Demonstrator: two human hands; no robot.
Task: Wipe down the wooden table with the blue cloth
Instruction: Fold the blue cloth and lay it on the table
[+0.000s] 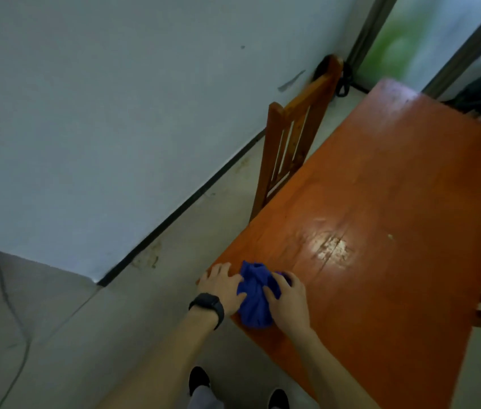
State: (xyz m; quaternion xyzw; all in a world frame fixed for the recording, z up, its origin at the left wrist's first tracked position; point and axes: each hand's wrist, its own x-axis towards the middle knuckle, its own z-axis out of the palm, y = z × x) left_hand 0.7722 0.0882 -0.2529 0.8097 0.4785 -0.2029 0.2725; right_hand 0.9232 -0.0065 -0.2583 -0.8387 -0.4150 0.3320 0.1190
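**While the blue cloth (255, 299) sits bunched at the near corner, flatten it before the first pass**

As I read it from my station, the cloth lies in a crumpled, gathered lump on the near left corner of the wooden table (381, 202), just inside the edge. The right hand (288, 302) has its thumb and curled fingers wrapped over the lump, holding it. The left hand (221, 286) lies flat on the corner with straight fingers, thumb touching the cloth's side, gripping nothing. A black wristband (208, 305) sits on that wrist.

My judgement is that I'd spread the cloth into a flat pad under the palm so more fabric meets the wood. Then I'd press evenly and draw long, overlapping strokes along the boards toward the far end, with the left hand bracing the edge.

The top is glossy orange-brown varnished planks with visible seams. A scuffed patch shows under the glare near the middle, and a pale speck (390, 236) lies to its right. Soft fabric may snag in those seams, so I'd slow down there. A slatted wooden chair (289, 137) stands tucked at the left side
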